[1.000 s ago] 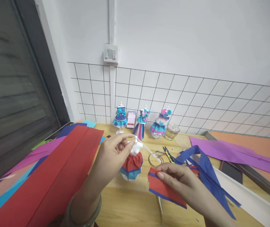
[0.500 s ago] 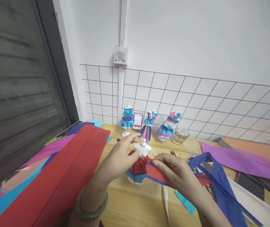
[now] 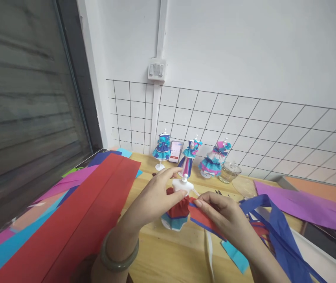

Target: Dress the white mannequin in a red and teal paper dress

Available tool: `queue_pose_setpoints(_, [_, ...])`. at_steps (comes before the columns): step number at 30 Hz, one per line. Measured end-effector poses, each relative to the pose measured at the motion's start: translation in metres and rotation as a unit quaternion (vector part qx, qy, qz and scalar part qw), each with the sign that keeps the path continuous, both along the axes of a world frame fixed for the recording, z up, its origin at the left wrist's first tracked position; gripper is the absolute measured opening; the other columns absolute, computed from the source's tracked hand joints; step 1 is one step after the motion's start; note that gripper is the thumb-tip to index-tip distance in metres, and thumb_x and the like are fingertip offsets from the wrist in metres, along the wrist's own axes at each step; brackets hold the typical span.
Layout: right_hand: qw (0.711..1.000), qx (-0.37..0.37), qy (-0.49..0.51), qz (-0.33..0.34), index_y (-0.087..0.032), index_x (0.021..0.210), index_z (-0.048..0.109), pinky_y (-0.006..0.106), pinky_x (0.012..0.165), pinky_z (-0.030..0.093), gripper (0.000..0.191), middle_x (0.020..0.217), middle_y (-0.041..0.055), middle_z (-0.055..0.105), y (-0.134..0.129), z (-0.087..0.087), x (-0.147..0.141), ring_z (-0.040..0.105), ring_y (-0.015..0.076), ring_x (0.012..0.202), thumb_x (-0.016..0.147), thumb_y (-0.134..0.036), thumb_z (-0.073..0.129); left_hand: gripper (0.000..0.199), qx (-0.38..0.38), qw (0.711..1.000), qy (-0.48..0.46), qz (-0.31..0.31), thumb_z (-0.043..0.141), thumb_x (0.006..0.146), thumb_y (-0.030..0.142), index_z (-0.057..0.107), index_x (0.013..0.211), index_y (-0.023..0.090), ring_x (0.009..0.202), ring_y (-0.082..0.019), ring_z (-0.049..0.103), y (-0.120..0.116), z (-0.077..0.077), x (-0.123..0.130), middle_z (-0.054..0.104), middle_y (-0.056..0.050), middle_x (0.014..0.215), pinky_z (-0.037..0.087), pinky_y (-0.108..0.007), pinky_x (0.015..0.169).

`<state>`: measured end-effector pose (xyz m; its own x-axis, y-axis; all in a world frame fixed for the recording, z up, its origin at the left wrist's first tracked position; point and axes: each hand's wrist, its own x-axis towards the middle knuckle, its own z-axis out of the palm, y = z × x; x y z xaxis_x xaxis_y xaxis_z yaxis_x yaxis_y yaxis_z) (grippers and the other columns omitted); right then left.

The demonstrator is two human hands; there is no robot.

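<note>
We're pinching the red strip (image 3: 199, 218) in our right hand (image 3: 226, 215), our left hand (image 3: 153, 196) cupping the mannequin (image 3: 181, 184), seemingly steadying it, grip unclear.

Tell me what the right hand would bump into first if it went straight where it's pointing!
Probably the white dress form, near the top of its red skirt: the right hand points there, pinching a blue-edged red strip. The left hand is close too; depth is unclear.
</note>
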<state>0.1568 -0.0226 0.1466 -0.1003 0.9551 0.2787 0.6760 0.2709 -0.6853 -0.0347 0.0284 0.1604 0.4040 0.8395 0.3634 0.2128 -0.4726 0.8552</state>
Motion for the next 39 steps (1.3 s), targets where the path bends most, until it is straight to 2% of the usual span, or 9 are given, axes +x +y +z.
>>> queue_pose_setpoints(2, [1.0, -0.009, 0.008, -0.004, -0.017, 0.069, 0.062, 0.023, 0.051, 0.039, 0.038, 0.06, 0.0003, 0.054, -0.004, -0.003, 0.003, 0.047, 0.0126, 0.056, 0.087, -0.047, 0.047, 0.038, 0.04, 0.999, -0.008, 0.026, 0.06, 0.08, 0.033, 0.055, 0.117, 0.031, 0.109, -0.024, 0.054, -0.001, 0.001, 0.006, 0.059, -0.006, 0.116, 0.048, -0.038, 0.086])
queue_pose_setpoints(5, [1.0, -0.021, 0.018, -0.009, -0.017, 0.07, 0.062, 0.023, 0.054, 0.041, 0.038, 0.062, 0.0013, 0.056, -0.011, -0.008, 0.005, 0.049, 0.0136, 0.059, 0.087, -0.048, 0.048, 0.025, 0.142, 0.986, -0.007, 0.085, 0.064, 0.077, 0.031, 0.063, 0.102, 0.025, 0.102, -0.022, 0.054, 0.001, 0.0, 0.02, 0.059, -0.006, 0.104, 0.045, -0.039, 0.089])
queue_pose_setpoints(8, [0.999, -0.026, 0.027, -0.022, -0.017, 0.068, 0.06, 0.023, 0.052, 0.04, 0.039, 0.06, 0.0006, 0.053, -0.016, -0.011, 0.006, 0.047, 0.0132, 0.057, 0.086, -0.049, 0.048, 0.011, 0.225, 0.965, -0.017, 0.136, 0.067, 0.075, 0.024, 0.068, 0.086, 0.02, 0.091, -0.022, 0.055, 0.006, -0.006, 0.03, 0.061, -0.006, 0.088, 0.044, -0.038, 0.084])
queue_pose_setpoints(10, [0.999, -0.026, 0.028, -0.025, -0.017, 0.066, 0.059, 0.023, 0.05, 0.038, 0.04, 0.058, -0.0001, 0.051, -0.019, -0.012, 0.006, 0.045, 0.0127, 0.055, 0.085, -0.05, 0.048, 0.008, 0.247, 0.958, -0.036, 0.139, 0.066, 0.076, 0.021, 0.069, 0.083, 0.018, 0.086, -0.021, 0.055, 0.009, -0.009, 0.033, 0.062, -0.006, 0.079, 0.045, -0.037, 0.08])
queue_pose_setpoints(16, [0.999, -0.036, 0.018, -0.015, -0.018, 0.062, 0.055, 0.024, 0.049, 0.033, 0.039, 0.057, -0.0009, 0.046, -0.022, -0.012, 0.007, 0.041, 0.0125, 0.055, 0.087, -0.047, 0.047, 0.015, 0.196, 0.971, -0.118, 0.072, 0.064, 0.079, 0.018, 0.072, 0.091, 0.016, 0.078, -0.017, 0.057, 0.011, -0.013, 0.03, 0.064, -0.005, 0.074, 0.047, -0.03, 0.073])
queue_pose_setpoints(20, [0.999, -0.041, 0.012, 0.003, -0.018, 0.064, 0.057, 0.023, 0.051, 0.034, 0.036, 0.059, -0.0005, 0.05, -0.023, -0.012, 0.006, 0.044, 0.0127, 0.056, 0.088, -0.044, 0.048, 0.018, 0.119, 0.982, -0.137, 0.051, 0.062, 0.08, 0.02, 0.072, 0.095, 0.018, 0.084, -0.016, 0.061, 0.009, -0.01, 0.028, 0.069, -0.005, 0.084, 0.05, -0.027, 0.076])
queue_pose_setpoints(26, [1.0, -0.003, -0.004, 0.012, -0.018, 0.067, 0.058, 0.023, 0.052, 0.037, 0.031, 0.061, -0.0004, 0.056, -0.021, -0.005, 0.001, 0.049, 0.0124, 0.056, 0.089, -0.039, 0.049, 0.021, 0.007, 0.99, -0.133, 0.037, 0.062, 0.081, 0.025, 0.071, 0.099, 0.023, 0.087, -0.014, 0.066, 0.001, -0.001, 0.027, 0.073, -0.001, 0.095, 0.054, -0.022, 0.076])
queue_pose_setpoints(34, [0.999, 0.027, -0.022, 0.006, -0.019, 0.07, 0.058, 0.023, 0.052, 0.036, 0.029, 0.06, -0.0016, 0.054, -0.019, 0.006, -0.009, 0.047, 0.0114, 0.054, 0.091, -0.037, 0.047, 0.02, 0.011, 0.991, -0.134, 0.019, 0.063, 0.08, 0.025, 0.071, 0.099, 0.023, 0.089, -0.014, 0.066, 0.002, -0.005, 0.029, 0.072, -0.001, 0.097, 0.054, -0.02, 0.075])
queue_pose_setpoints(39, [0.999, 0.033, -0.02, 0.001, -0.02, 0.077, 0.062, 0.023, 0.054, 0.037, 0.026, 0.064, -0.0009, 0.059, -0.014, 0.006, -0.011, 0.05, 0.0122, 0.057, 0.091, -0.036, 0.047, 0.023, 0.065, 0.993, -0.101, 0.013, 0.06, 0.082, 0.025, 0.069, 0.104, 0.024, 0.089, -0.014, 0.065, 0.003, -0.007, 0.028, 0.072, -0.001, 0.097, 0.052, -0.022, 0.077])
